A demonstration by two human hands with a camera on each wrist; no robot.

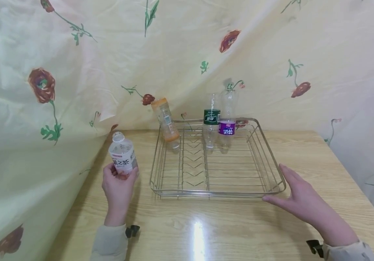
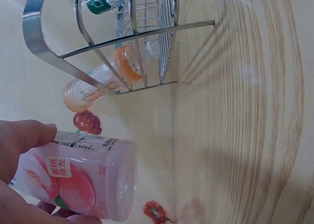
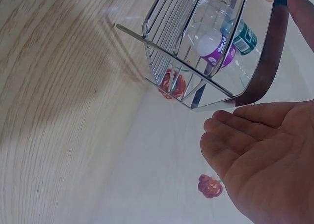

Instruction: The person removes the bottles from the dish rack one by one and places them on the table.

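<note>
In the head view my left hand [image 1: 119,185] grips a clear plastic drink bottle [image 1: 122,154] low on its body, neck up, left of the wire rack. The left wrist view shows the bottle's pink peach label [image 2: 68,177] and its base off the table. My right hand [image 1: 304,199] is at the right front corner of the metal wire rack [image 1: 217,193], fingers extended along its side. In the right wrist view the thumb [image 3: 301,15] lies against the rim, and the palm [image 3: 274,155] holds nothing.
Upside down in the rack lean an orange-tinted bottle [image 1: 167,121] at back left, a green-labelled bottle [image 1: 212,117] and a purple-labelled bottle [image 1: 227,127] at back centre. A flowered cloth [image 1: 173,54] hangs behind and beside the wooden table [image 1: 239,228].
</note>
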